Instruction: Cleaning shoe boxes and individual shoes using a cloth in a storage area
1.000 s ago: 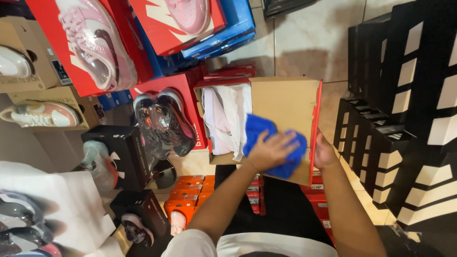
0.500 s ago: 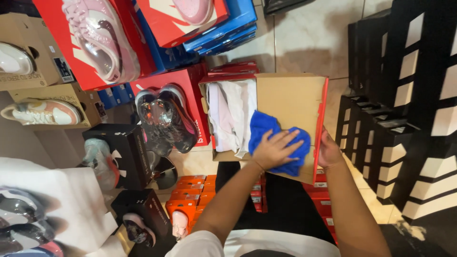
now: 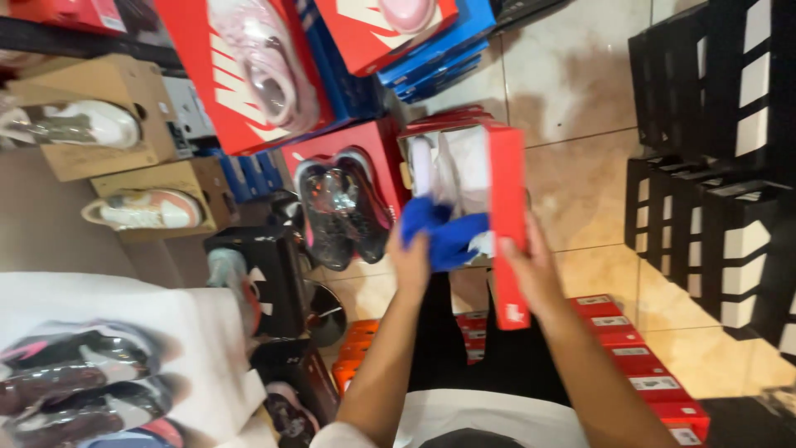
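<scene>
Place: I'm looking down into a shoe shop or its stockroom.
Displayed stock at 11 o'clock: a red box [image 3: 240, 75] with a pink sneaker [image 3: 274, 70] resting on top; blue boxes [image 3: 431, 50] beside it at 12 o'clock.
At 9 o'clock: I see brown cardboard boxes [image 3: 99, 116], each carrying a pale sneaker [image 3: 145, 209].
At 3 o'clock: stacked black boxes with white ends [image 3: 721, 166] stand in rows.
At 5 o'clock: I count a row of low red boxes [image 3: 638, 365] with labelled ends.
Centre: dark glossy shoes [image 3: 340, 207] on a red box.
Floor: beige glossy tiles [image 3: 580, 83].
At 8 o'clock: a white box [image 3: 124, 307] topped with shoes.
</scene>
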